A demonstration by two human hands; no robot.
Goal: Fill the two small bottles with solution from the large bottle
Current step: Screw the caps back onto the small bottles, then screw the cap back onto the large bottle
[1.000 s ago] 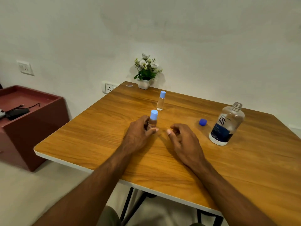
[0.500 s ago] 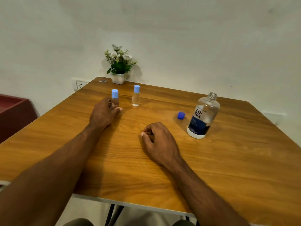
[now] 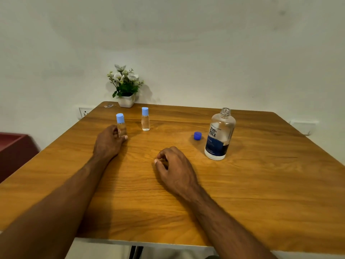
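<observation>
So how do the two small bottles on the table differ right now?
The nearer small bottle is gripped at its base by the left hand; the farther small bottle stands free, untouched. The nearer one sits left of the farther one and its cap looks slightly tilted, while the farther one's cap sits straight. Both are upright, clear, and wear light blue caps.

A wooden table (image 3: pixel 261 193) lies under both hands, and a small white pot of white flowers (image 3: pixel 126 85) stands at its far edge, beyond the left hand. A wall socket (image 3: pixel 84 111) shows on the white wall (image 3: pixel 205 53) farther left of that hand, and a dark red cabinet (image 3: pixel 13 150) sits low, well out to the left.
</observation>
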